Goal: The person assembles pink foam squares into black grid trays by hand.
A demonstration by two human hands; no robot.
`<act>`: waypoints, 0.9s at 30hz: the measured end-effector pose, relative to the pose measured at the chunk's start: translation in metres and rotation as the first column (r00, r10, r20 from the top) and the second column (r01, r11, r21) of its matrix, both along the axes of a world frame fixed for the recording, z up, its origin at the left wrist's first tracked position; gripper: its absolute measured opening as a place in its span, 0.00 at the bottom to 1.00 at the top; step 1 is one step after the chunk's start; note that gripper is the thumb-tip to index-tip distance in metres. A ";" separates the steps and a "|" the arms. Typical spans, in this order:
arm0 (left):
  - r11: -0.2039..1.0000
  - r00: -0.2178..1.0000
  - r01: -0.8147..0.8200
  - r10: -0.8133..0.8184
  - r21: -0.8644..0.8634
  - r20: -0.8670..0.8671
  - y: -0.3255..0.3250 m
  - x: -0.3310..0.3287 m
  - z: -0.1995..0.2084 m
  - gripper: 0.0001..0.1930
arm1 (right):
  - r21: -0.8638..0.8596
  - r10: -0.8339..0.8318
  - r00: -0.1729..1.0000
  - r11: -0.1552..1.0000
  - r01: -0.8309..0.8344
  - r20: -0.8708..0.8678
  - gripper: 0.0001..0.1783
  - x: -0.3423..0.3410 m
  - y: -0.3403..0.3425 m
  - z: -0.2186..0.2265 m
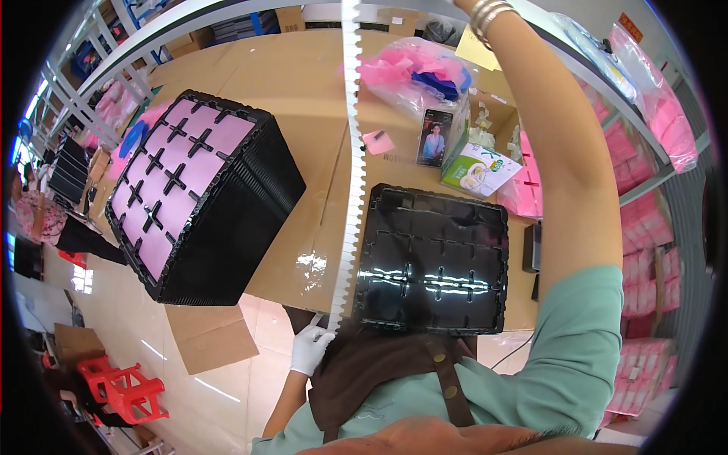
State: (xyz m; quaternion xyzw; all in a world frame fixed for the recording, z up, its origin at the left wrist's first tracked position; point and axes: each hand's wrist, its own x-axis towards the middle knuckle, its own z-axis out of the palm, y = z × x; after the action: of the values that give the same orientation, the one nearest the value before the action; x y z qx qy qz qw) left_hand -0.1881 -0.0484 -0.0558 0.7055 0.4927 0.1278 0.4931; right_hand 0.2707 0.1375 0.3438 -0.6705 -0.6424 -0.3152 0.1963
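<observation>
My left hand (309,347), in a white glove, is closed near the table's front edge at the lower end of a long white strip (350,174) with a toothed edge. The strip runs up past the top of the view. My right arm reaches far up to the right. Only the base of my right hand (464,4) shows above the bracelets; its fingers are cut off. Right of the strip lies a shiny black plastic tray (434,250) with cross-shaped ridges. To the left stands a tall stack of black trays (243,205), its top lined with pink sheets (178,163).
A phone (434,138) leans against an open carton (478,114) beside a white-green box (479,170). Pink material in clear plastic (413,64) lies behind. Cardboard (318,98) covers the table. Pink bundles (644,280) fill shelves at right; red stools (125,390) stand on the floor.
</observation>
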 end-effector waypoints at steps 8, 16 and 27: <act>0.981 0.972 0.116 -0.080 0.153 -0.219 -0.008 -0.027 -0.044 0.08 | -0.042 -0.353 0.918 0.935 0.351 -0.183 0.17 0.088 -0.004 0.001; 0.976 0.967 0.178 -0.197 0.126 0.159 0.013 0.037 0.031 0.07 | 0.211 0.117 0.984 0.974 -0.087 -0.134 0.23 0.032 -0.039 -0.025; 0.962 0.955 0.051 0.032 -0.270 0.293 -0.014 0.011 0.039 0.06 | 0.166 0.017 0.889 0.984 0.066 -0.457 0.17 0.031 -0.051 -0.045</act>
State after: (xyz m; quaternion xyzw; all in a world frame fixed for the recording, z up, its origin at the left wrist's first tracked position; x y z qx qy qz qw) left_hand -0.1773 -0.0621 -0.0171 0.6056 0.4232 0.1597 0.6547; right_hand 0.3018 0.0867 0.2989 -0.7138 -0.5391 -0.2070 0.3963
